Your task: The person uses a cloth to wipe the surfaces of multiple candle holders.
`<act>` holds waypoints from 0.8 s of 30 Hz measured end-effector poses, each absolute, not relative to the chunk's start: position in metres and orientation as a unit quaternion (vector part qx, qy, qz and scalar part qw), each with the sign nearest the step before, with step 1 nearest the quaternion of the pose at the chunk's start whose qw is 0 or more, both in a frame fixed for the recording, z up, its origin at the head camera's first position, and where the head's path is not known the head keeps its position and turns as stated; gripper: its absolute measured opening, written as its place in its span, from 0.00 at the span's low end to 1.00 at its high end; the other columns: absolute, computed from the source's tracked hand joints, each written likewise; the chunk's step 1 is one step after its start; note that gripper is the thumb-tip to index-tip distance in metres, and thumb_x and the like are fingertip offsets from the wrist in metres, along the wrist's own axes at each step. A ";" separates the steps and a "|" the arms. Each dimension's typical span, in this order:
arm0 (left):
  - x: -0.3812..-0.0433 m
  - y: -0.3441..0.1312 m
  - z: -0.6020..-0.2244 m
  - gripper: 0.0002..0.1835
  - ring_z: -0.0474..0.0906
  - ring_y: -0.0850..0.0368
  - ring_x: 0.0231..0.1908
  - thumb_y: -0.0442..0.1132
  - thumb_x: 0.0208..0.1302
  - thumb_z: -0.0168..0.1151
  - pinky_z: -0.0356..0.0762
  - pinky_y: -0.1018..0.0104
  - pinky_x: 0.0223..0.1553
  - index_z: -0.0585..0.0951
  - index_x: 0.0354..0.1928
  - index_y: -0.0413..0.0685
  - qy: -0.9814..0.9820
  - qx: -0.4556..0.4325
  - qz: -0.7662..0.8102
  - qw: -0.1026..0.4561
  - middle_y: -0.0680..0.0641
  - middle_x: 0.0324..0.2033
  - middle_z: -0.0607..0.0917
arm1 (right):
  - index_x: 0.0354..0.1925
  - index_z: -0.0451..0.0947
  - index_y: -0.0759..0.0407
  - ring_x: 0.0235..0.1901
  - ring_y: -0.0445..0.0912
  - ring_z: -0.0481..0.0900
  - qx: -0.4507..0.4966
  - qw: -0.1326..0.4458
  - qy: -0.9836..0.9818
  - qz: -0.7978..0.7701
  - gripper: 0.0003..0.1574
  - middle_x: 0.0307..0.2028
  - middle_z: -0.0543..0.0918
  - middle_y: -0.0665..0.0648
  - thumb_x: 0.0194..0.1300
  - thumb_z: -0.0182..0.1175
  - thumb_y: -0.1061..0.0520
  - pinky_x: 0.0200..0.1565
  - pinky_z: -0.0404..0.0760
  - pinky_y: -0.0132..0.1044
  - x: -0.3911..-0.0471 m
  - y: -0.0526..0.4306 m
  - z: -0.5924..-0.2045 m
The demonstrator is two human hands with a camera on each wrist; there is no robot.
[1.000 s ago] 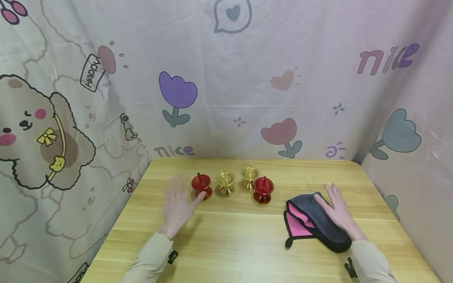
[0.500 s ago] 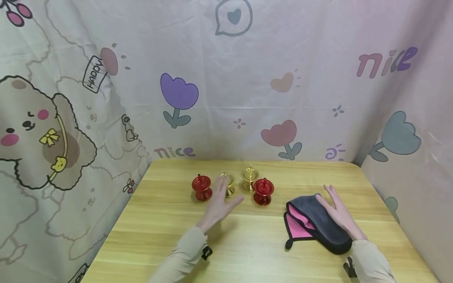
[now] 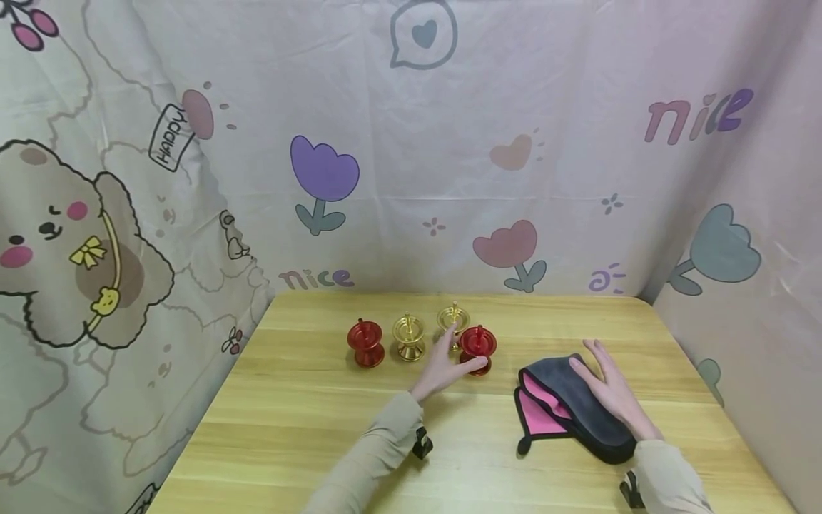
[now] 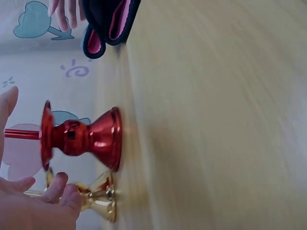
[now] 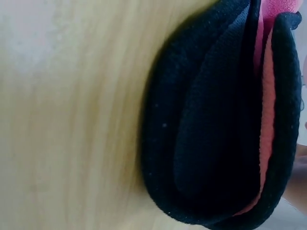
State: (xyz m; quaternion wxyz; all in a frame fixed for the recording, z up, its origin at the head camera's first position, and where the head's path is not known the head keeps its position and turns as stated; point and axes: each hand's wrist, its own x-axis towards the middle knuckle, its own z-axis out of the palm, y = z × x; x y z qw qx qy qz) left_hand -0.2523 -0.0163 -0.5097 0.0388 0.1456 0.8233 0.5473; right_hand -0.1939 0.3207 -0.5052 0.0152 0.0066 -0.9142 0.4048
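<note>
My left hand reaches to the right-hand red candle holder, thumb and fingers spread apart. In the left wrist view, the red candle holder stands upright between the thumb and the other fingers, with a gold one behind it. The back gold candle holder is partly covered by my left fingertips. My right hand lies at a folded grey-and-pink cloth with black edging, fingers extended. Folded layers of the cloth fill much of the right wrist view.
Another red candle holder and a gold candle holder stand farther left in the row. The wooden table ends at a printed curtain behind, with curtain on both sides too.
My left hand has swept right, from beside the left red candle holder, past the gold one, to the right red one. My right hand and the cloth have stayed nearly still.
</note>
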 end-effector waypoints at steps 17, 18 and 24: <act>-0.268 0.012 -0.525 0.48 0.73 0.41 0.66 0.44 0.52 0.79 0.72 0.43 0.67 0.65 0.73 0.46 0.809 0.142 0.570 0.011 0.39 0.65 0.77 | 0.78 0.48 0.64 0.75 0.76 0.40 -0.009 0.011 -0.914 0.405 0.50 0.79 0.40 0.74 0.75 0.50 0.36 0.67 0.46 0.80 -0.191 0.322 -0.510; -0.268 0.012 -0.525 0.47 0.73 0.41 0.65 0.44 0.52 0.79 0.73 0.43 0.67 0.65 0.73 0.46 0.808 0.141 0.572 0.009 0.38 0.65 0.77 | 0.78 0.48 0.64 0.75 0.76 0.40 -0.010 0.011 -0.915 0.403 0.50 0.78 0.41 0.75 0.75 0.50 0.36 0.67 0.46 0.80 -0.191 0.322 -0.511; -0.270 0.015 -0.527 0.46 0.75 0.43 0.64 0.43 0.51 0.80 0.76 0.48 0.65 0.67 0.71 0.45 0.804 0.125 0.582 0.005 0.38 0.63 0.78 | 0.76 0.52 0.70 0.71 0.75 0.53 -0.022 0.034 -0.917 0.396 0.48 0.74 0.52 0.79 0.75 0.52 0.40 0.66 0.56 0.75 -0.192 0.324 -0.513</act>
